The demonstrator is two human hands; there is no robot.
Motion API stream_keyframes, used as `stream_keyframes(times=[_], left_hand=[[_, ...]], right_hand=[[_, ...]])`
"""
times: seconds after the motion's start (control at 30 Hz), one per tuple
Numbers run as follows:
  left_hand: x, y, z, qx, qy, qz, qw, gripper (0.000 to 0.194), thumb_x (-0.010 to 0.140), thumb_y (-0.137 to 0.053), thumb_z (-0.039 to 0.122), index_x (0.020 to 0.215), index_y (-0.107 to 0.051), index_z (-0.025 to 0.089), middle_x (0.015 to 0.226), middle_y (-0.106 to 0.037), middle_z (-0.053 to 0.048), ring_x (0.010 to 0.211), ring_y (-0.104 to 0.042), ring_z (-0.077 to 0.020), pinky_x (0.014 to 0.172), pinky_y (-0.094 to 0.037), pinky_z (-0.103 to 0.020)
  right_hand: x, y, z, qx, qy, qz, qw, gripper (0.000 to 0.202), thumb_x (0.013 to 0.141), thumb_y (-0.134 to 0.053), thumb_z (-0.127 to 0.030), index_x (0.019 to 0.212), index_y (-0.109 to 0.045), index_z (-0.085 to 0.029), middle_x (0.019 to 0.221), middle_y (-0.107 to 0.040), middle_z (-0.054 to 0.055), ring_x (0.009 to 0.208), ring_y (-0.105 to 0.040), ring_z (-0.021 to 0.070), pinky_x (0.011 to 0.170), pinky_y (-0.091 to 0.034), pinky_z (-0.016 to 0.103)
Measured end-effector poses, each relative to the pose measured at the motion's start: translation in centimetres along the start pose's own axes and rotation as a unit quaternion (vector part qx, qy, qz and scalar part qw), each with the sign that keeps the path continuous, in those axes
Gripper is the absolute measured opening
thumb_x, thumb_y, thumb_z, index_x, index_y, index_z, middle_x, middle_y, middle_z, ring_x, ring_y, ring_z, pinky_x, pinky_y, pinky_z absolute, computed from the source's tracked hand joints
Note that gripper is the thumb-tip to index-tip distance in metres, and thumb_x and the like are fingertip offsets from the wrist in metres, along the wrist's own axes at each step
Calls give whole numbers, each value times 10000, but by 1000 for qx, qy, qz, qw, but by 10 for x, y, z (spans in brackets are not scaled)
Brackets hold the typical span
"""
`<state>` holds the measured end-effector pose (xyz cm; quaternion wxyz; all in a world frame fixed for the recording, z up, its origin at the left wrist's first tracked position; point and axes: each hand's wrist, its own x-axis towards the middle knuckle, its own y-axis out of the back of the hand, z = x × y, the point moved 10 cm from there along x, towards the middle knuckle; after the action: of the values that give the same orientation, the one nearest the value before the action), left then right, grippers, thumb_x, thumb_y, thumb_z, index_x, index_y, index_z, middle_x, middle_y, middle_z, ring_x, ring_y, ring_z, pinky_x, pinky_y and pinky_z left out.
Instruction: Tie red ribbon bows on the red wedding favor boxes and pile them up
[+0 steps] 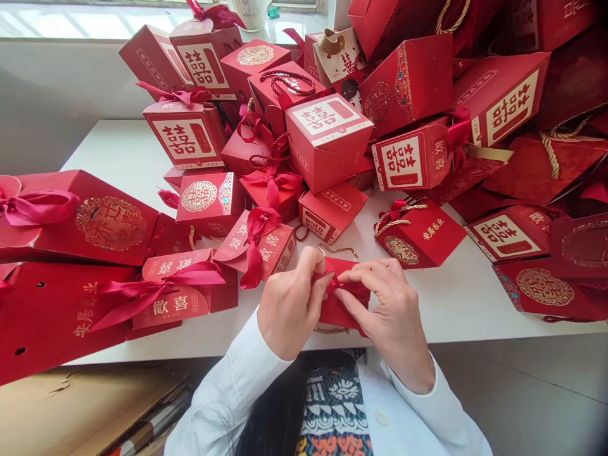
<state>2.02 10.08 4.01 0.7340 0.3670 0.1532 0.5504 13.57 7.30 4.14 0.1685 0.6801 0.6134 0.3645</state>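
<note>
A small red gift box [341, 313] stands at the table's near edge, between my two hands. Gold cord shows behind it and in front of it. My left hand [291, 307] pinches a red ribbon [327, 278] at the top of the box, thumb against bent fingers. From the other side, my right hand [387, 310] holds the same ribbon between thumb and fingertips. The fingers partly cover the ribbon, so the shape of its knot or loop is hidden. A box with a ribbon bow [282, 244] lies just beyond my left hand.
Many red boxes are piled at the back, such as a box with a white label [327, 142]. Large boxes [71, 221] lie at the left, and a gold-corded box [422, 234] sits at the right. Cardboard [80, 405] leans below the white table [266, 339].
</note>
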Motion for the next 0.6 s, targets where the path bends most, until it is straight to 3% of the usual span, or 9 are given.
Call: stream_keyframes(times=[0.2,0.4,0.6], left_hand=[[-7,-12,-27,-166,142,-55,974,150,920,-449,236,803,-357,221,541,-547,74,366,-470,-74,410,-364,-167],[-7,-22,-35,-227,176,-98,953,175,919,-468,282,813,-339,226,527,-562,85,330,-482,-70,397,-389,-158],[-7,-25,-37,-226,184,-113,950,73,922,-453,278,937,-441,208,534,-572,74,319,-495,-70,371,-384,-147]], right_hand=[[-3,2,1,-8,25,-21,999,203,834,-641,-199,1033,-633,-238,985,-647,41,945,-538,224,825,-483,378],[-17,18,-13,-99,69,50,991,100,836,-649,-210,934,-642,-230,956,-613,58,924,-493,235,847,-458,394],[-27,14,-11,-140,54,29,988,21,848,-627,-209,867,-627,-199,873,-615,63,858,-459,229,776,-444,398]])
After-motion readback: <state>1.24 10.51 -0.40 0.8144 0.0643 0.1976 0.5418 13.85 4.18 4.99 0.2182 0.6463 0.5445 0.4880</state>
